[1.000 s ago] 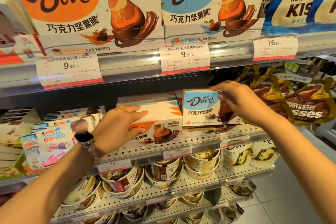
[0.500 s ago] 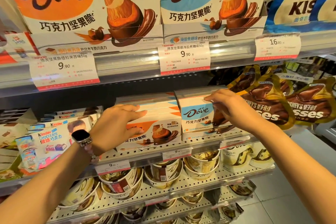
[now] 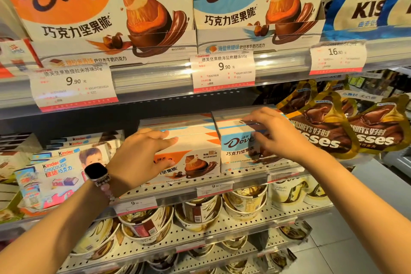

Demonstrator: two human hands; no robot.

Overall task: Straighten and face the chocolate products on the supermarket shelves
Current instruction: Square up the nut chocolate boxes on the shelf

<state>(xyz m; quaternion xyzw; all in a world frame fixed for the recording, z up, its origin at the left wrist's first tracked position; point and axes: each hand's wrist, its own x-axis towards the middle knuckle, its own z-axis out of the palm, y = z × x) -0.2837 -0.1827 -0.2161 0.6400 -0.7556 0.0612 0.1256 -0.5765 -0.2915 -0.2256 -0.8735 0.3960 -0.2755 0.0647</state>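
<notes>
The right hand grasped the blue Dove box, the left hand lay released on the orange Dove box beside it; squaring both fronts seemed advisable.

A person's two bare forearms are showing from the bottom corners of the view, with no sleeves covering either arm as far as the frame edges. The left hand is wearing no rings that can be seen. A smartwatch with a black, rounded-rectangle face is sitting on the left wrist, its screen showing dark. Just below the smartwatch, toward the elbow side, a bracelet of small pale pinkish beads is circling the same wrist, touching the watch band. The right hand, well to the right of the smartwatch, is wearing nothing visible, and its wrist and forearm are showing bare
</notes>
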